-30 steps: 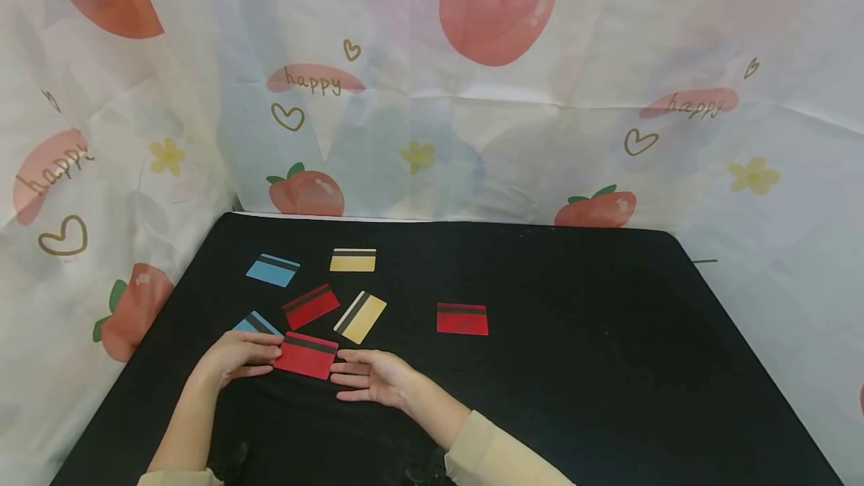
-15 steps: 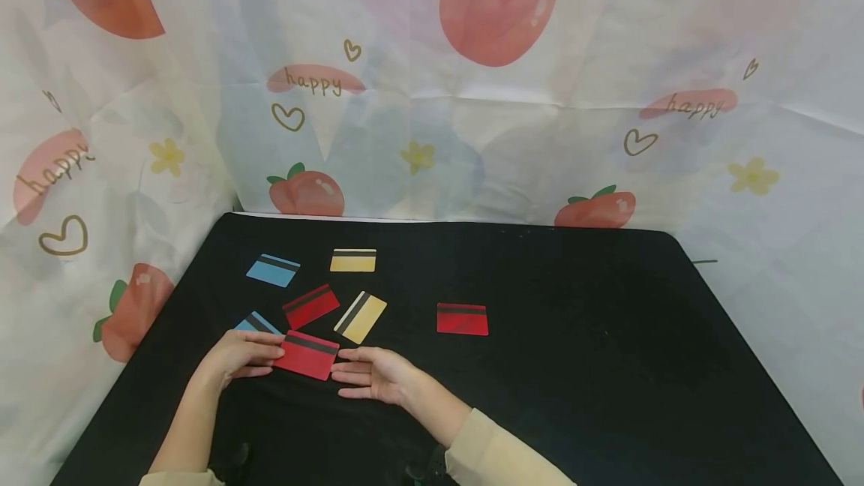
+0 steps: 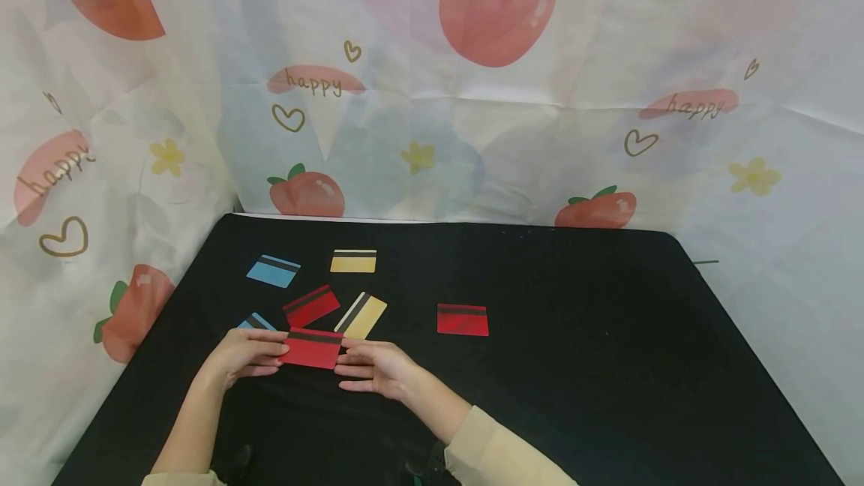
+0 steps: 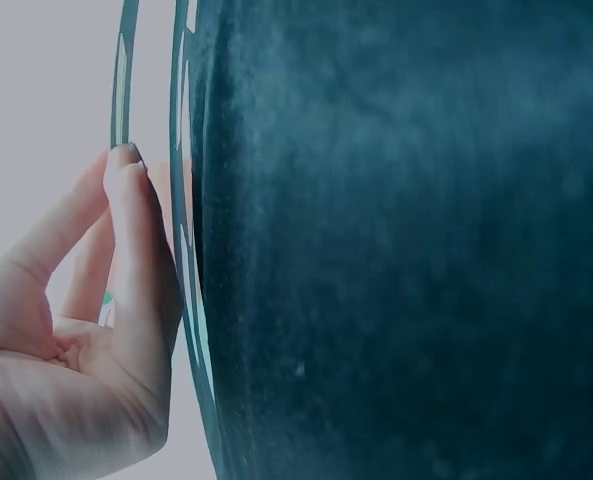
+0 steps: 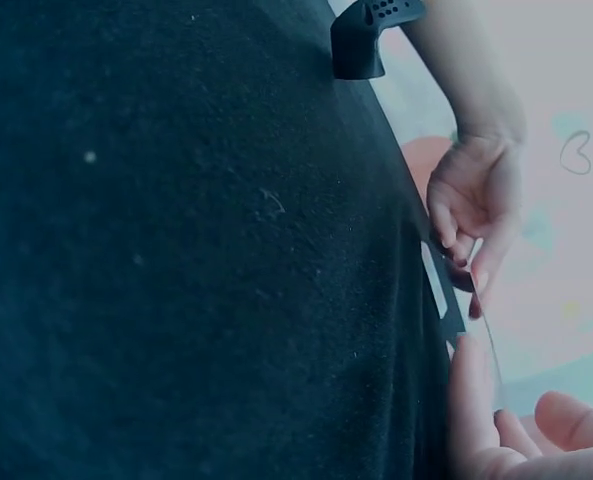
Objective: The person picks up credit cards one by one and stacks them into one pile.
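In the head view my left hand (image 3: 246, 355) pinches the left edge of a red card (image 3: 312, 349) with a dark stripe, near the table's front. The left wrist view shows this card (image 4: 122, 75) nearly edge-on, raised off the table, between thumb and fingertips of the left hand (image 4: 96, 320). My right hand (image 3: 378, 370) is at the card's right edge, fingers loosely extended and its upper fingertips at the corner. In the right wrist view the right hand's (image 5: 526, 435) thumb stands apart from the card's thin edge (image 5: 490, 345). A blue card (image 3: 258, 321) is partly hidden behind the left hand.
Other striped cards lie on the black table (image 3: 607, 366): a blue one (image 3: 273, 271), a yellow one (image 3: 353, 262), a tilted red one (image 3: 311, 308), a tilted yellow one (image 3: 361, 316) and a red one (image 3: 462, 320) farther right. A printed curtain (image 3: 499, 141) hangs behind.
The held red card has risen slightly, moved a little right and turned more level. My right hand has moved up and its fingertips now meet the card's right edge.
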`<action>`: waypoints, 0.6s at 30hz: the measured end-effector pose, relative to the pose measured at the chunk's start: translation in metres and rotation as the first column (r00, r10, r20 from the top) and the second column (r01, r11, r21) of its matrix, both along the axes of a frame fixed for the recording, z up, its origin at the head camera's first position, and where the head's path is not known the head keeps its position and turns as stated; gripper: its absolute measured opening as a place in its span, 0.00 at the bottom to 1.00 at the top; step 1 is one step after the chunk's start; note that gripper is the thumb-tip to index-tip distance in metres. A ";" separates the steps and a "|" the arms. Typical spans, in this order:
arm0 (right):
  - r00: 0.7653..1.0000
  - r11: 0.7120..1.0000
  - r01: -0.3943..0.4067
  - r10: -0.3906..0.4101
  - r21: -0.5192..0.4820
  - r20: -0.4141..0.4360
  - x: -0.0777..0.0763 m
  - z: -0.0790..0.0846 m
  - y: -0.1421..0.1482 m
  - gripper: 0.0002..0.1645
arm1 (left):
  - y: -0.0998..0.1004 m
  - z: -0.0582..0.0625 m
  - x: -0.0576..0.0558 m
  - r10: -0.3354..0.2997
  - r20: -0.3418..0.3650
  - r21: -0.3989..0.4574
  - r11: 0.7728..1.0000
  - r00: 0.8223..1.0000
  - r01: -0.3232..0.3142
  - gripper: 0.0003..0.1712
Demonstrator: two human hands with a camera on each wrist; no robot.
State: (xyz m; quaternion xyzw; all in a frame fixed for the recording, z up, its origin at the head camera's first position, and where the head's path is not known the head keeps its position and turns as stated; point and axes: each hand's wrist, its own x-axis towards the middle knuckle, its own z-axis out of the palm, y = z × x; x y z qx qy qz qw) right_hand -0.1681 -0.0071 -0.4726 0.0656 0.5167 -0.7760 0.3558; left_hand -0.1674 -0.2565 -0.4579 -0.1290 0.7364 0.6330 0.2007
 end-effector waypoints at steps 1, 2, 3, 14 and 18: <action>1.000 1.000 0.007 -0.007 -0.002 -0.007 0.000 0.000 0.000 0.23 | 0.001 0.000 0.000 0.004 -0.001 0.010 1.000 1.000 -0.004 0.25; 1.000 1.000 0.016 -0.016 -0.003 -0.012 0.000 0.000 0.000 0.23 | 0.001 0.000 0.000 0.008 -0.001 0.018 1.000 1.000 -0.008 0.25; 1.000 1.000 0.023 -0.023 -0.001 -0.020 0.000 0.000 0.000 0.23 | 0.002 0.001 0.000 0.012 -0.002 0.022 1.000 1.000 -0.012 0.25; 0.988 0.987 0.129 -0.120 0.093 -0.093 -0.005 -0.001 0.000 0.25 | 0.014 0.002 -0.001 0.037 -0.023 0.031 0.999 0.999 -0.036 0.28; 0.981 0.978 0.168 -0.153 0.125 -0.120 -0.007 -0.001 0.002 0.25 | 0.021 0.002 -0.002 0.071 -0.023 0.044 0.997 0.997 -0.070 0.31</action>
